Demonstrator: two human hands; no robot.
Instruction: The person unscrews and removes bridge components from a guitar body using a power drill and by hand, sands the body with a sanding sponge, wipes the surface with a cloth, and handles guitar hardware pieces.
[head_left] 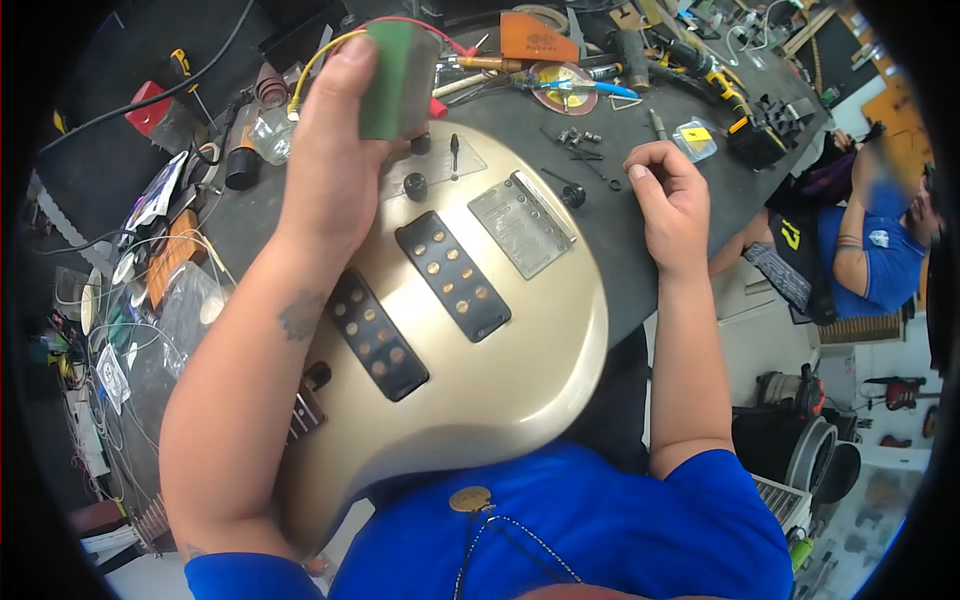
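My left hand point(335, 150) is raised over the upper left of a gold bass guitar body point(530, 370), its fingers closed around a green-and-grey block point(395, 85). My right hand point(670, 205) hovers beyond the body's right edge, fingers curled in and nothing visible in them. Two black pickups point(453, 275) point(380, 335) with round metal pole pieces are set in the body. Near its tail sits a metal bridge plate point(522, 225). A black knob point(415, 186) and a small dark screwdriver-like piece point(455, 157) are on the body's upper part.
Small loose metal parts point(575, 137) and a black knob point(573, 195) lie on the dark bench point(620, 230). Behind are a yellow-black power tool point(720, 85), an orange block point(540, 36) and a clear box point(697, 140). Wires and bags clutter the left. A person point(880, 240) sits at right.
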